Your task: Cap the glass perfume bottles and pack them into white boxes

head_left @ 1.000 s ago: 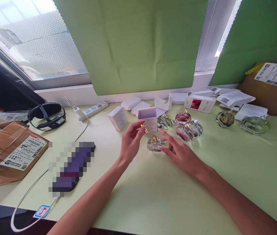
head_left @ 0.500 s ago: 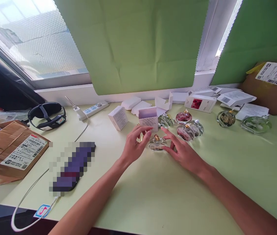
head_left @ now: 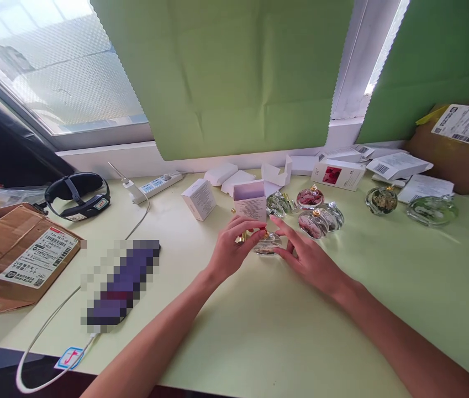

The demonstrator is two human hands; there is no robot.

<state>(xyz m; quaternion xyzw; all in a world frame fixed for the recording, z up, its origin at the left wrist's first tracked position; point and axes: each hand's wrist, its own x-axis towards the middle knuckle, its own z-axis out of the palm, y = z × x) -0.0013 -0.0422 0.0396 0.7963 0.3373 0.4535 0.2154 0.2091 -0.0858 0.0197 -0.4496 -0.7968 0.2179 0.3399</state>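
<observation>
A small clear glass perfume bottle (head_left: pixel 268 247) with a gold neck stands upright on the table between my hands. My left hand (head_left: pixel 234 247) pinches the bottle's top between thumb and fingertips, partly covering the neck. Against the bottle's right side rests the thumb of my right hand (head_left: pixel 306 257), with its index finger raised near the top, so the hand steadies the glass. Just behind the fingers is an open white box (head_left: pixel 249 208) with a lilac inside. Small gold pieces (head_left: pixel 241 237) sit by my left fingers, partly hidden.
Several glass bottles (head_left: pixel 311 197) are grouped behind my right hand, others (head_left: pixel 381 200) farther right. White cartons (head_left: pixel 339 174) line the wall. At left are a closed box (head_left: pixel 199 200), power strip (head_left: pixel 157 187), black headset (head_left: pixel 79 197), blurred phone (head_left: pixel 124 284) with a cable, and cardboard box (head_left: pixel 22 257).
My left hand has moved slightly right, and its fingers have closed on the bottle's gold top. My right hand has stayed at the bottle's side.
</observation>
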